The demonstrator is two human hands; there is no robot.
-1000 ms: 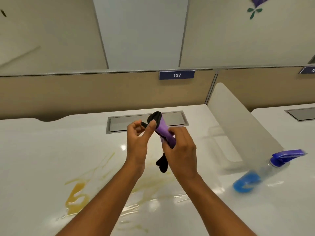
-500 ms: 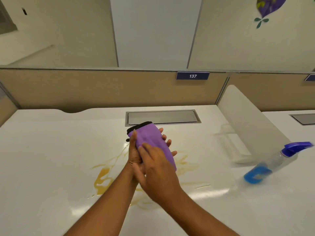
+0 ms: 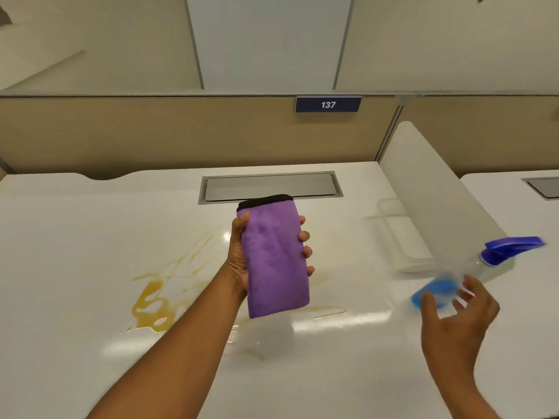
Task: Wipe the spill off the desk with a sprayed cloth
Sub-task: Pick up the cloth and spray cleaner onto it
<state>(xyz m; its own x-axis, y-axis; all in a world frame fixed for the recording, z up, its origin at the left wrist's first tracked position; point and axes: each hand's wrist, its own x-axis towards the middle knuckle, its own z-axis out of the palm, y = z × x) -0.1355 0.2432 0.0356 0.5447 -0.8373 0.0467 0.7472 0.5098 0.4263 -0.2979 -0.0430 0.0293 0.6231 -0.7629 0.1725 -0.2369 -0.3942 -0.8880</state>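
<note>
My left hand [image 3: 242, 261] holds the cloth [image 3: 275, 258] up above the desk [image 3: 75, 237], palm toward me. The cloth is folded into a long purple pad with a black edge at its top, and it stands nearly upright. My thumb presses its left side and my fingertips [image 3: 305, 237] curl round its right side, so the grip is closed on it.

My right hand [image 3: 456, 316] is low on the right, fingers spread wide and holding nothing. It sits just in front of the bottle [image 3: 484, 267], which is tilted, its blue liquid at the low end near my fingers and its blue trigger head pointing up and to the right. I cannot tell whether any finger touches it; that part is blurred.

The spill [image 3: 151, 306] lies on the white desk, an amber pool to the left of my left forearm with thin streaks running up and to the right, beneath the cloth. The cloth is well clear of it.

A grey hatch [image 3: 269, 186] is set into the desk behind the cloth. A sign [image 3: 328, 104] reading 137 hangs on the partition above it.
</note>
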